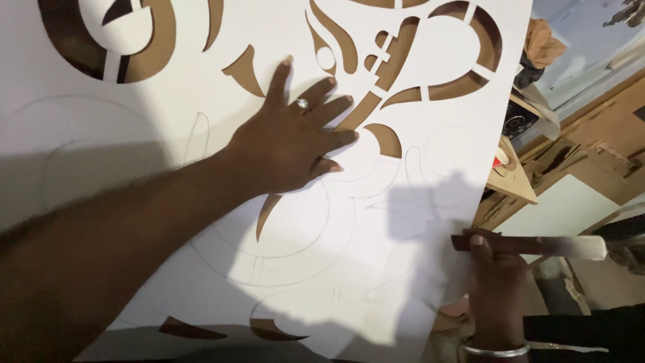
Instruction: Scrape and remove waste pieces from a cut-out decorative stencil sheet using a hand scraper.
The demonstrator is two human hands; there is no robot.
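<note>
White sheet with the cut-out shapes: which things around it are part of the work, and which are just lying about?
In use:
white sheet
left hand, flat on it
right hand, holding a brown tool

Lying about:
tape roll
wooden offcuts
crumpled brown paper

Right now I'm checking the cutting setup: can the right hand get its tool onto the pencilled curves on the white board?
Probably yes. The right hand holds the tool at the white board edge, nothing between; the left hand lies flat farther up.
</note>
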